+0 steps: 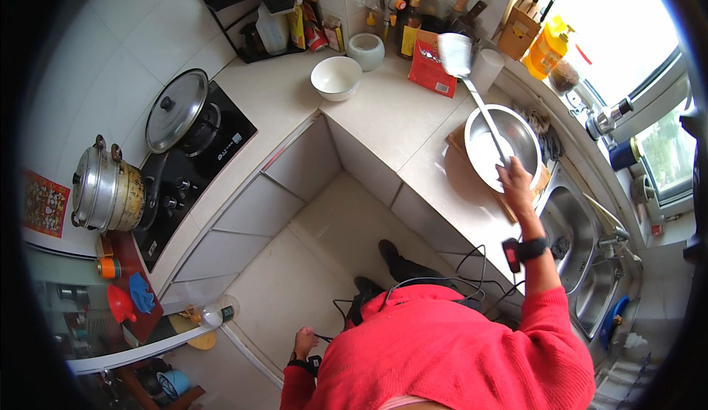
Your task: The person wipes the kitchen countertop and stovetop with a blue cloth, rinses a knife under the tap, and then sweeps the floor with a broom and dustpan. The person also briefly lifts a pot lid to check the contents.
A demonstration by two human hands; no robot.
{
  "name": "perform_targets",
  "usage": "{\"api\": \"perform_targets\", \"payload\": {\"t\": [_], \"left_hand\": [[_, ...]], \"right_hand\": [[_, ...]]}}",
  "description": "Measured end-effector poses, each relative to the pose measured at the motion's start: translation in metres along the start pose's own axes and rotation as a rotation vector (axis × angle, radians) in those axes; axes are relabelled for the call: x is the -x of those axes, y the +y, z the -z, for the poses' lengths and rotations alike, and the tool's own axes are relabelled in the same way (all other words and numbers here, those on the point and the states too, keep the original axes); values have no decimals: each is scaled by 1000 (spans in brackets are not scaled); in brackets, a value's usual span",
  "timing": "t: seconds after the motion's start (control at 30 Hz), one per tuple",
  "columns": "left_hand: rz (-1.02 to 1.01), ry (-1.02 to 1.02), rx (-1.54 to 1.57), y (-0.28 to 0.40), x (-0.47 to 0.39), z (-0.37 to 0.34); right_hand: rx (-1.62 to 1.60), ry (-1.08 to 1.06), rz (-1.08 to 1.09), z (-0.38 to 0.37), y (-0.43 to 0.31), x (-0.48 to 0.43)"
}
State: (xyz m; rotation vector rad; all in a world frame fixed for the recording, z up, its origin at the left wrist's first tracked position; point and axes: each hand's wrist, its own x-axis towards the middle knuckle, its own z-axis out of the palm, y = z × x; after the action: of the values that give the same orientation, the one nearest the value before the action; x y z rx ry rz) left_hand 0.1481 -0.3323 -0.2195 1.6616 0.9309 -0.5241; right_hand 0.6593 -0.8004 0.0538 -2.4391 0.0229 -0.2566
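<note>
My right hand (515, 180) grips the handle of a metal wok spatula (480, 99). Its broad blade points away from me, blurred, above the counter by a red packet (430, 67). Beneath the handle a stainless steel basin (522, 133) rests on a wooden cutting board (506, 206); whether the spatula touches its rim I cannot tell. Low at my left side hangs my left hand (306, 342), fingers curled, with a black cable beside it. Whether it holds the cable is unclear.
A white bowl (336, 78) and a grey-white ceramic pot (366, 51) stand in the counter's corner. On the left, a gas stove (218, 150) bears a lidded wok (180, 112) and a steamer pot (108, 183). A double sink (569, 233) lies to my right. Cables (437, 281) cross my front.
</note>
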Motion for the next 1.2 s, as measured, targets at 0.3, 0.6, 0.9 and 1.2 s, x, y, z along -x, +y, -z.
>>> {"api": "perform_targets", "payload": {"t": [0.3, 0.6, 0.9, 1.2], "left_hand": [[-22, 71, 80, -3, 36, -17], [-237, 120, -514, -109, 66, -78], [-287, 157, -411, -105, 30, -50], [-102, -43, 187, -60, -20, 8]], "right_hand": [[212, -226, 185, -186, -155, -84], [219, -295, 95, -256, -174, -111], [-400, -163, 134, -246, -138, -88], [-1246, -268, -859, -130, -2, 43]]}}
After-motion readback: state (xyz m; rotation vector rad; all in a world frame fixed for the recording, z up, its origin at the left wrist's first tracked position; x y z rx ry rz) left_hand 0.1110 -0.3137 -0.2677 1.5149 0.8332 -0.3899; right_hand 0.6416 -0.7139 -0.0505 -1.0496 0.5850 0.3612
